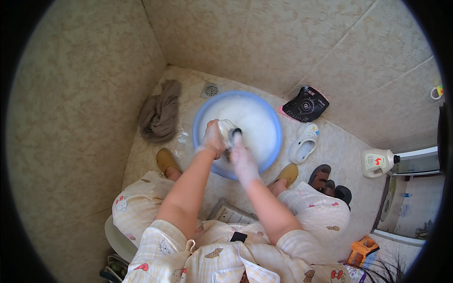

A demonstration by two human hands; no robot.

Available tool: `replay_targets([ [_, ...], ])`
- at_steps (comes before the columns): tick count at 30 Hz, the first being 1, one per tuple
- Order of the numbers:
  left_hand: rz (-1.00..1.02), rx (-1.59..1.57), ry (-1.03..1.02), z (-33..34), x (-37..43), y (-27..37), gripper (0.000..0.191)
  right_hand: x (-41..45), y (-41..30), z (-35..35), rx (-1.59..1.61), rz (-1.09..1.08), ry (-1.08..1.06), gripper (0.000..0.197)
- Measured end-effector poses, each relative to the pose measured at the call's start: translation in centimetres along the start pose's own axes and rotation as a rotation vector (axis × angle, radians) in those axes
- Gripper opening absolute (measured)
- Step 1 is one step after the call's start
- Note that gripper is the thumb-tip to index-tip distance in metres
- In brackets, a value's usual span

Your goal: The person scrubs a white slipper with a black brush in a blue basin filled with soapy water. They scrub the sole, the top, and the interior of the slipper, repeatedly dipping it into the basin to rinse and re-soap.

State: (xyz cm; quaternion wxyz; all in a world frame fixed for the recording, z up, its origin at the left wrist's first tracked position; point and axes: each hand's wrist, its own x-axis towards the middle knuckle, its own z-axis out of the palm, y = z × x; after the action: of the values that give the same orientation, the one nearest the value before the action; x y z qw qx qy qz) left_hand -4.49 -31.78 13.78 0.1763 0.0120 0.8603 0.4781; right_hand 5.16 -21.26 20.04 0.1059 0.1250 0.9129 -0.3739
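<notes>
A round blue plastic basin (276,122) full of white suds stands on the tiled floor before me. My left hand (213,138), wet with foam, is closed on a white clog (226,125) held over the suds at the basin's left side. In my right hand (243,159) is a brush (236,132) with a dark end, pressed against the clog; its bristles are blurred and partly hidden. Foam covers the right hand and wrist. A matching white clog (304,145) lies on the floor to the right of the basin.
A brown cloth (161,113) lies left, near a floor drain (211,90). Against the wall are a black pouch (306,104) and a detergent bottle (377,162). Dark sandals (329,187) sit by my knee; an orange plastic item (362,250) is lower right. Tiled walls meet behind the basin.
</notes>
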Motion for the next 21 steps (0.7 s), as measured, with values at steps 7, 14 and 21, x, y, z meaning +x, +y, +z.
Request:
replay_targets([
  [7, 0.015, 0.426, -0.170, -3.7, -3.5, 2.8, 0.097, 2.3, 6.9, 3.9, 0.238, 0.120, 0.018, 0.057],
  [14, -0.022, 0.429, -0.239, -5.6, -2.9, 1.1, 0.078, 6.1, 5.5, 3.8, 0.262, -0.015, -0.039, 0.054],
  [21, 0.025, 0.401, 0.000, -4.4, -0.7, -3.2, 0.071, 12.8, 11.4, 2.3, 0.087, 0.204, -0.076, 0.048],
])
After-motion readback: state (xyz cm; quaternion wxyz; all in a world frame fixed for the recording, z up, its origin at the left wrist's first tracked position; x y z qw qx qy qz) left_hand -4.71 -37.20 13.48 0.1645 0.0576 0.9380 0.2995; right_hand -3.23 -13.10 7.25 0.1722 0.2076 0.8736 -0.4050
